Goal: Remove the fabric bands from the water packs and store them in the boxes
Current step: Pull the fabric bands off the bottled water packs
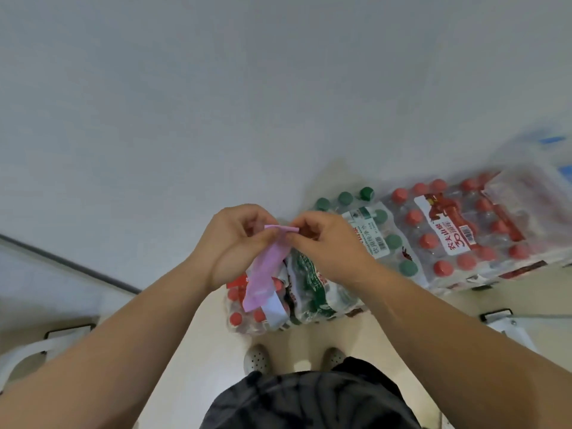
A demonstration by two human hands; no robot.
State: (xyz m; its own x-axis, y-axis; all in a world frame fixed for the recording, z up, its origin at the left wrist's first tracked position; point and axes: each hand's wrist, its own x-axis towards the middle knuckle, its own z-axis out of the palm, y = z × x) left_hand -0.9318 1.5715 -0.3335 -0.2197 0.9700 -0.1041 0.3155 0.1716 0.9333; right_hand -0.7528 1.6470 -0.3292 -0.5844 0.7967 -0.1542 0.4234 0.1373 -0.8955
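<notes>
Two hands, left (235, 239) and right (325, 239), pinch one pink fabric band (266, 274) at its top, tail dangling over the water packs (297, 292) below, likely readying it for storage.

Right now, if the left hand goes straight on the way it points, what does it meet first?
Probably the right hand, facing the left hand across the pink band both pinch.

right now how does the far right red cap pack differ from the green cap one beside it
The red-cap pack has red caps and red label print; the green-cap pack, green caps and green print. The right hand overlaps the green-cap pack, not the red-cap pack. Both are wrapped in clear film.
</notes>
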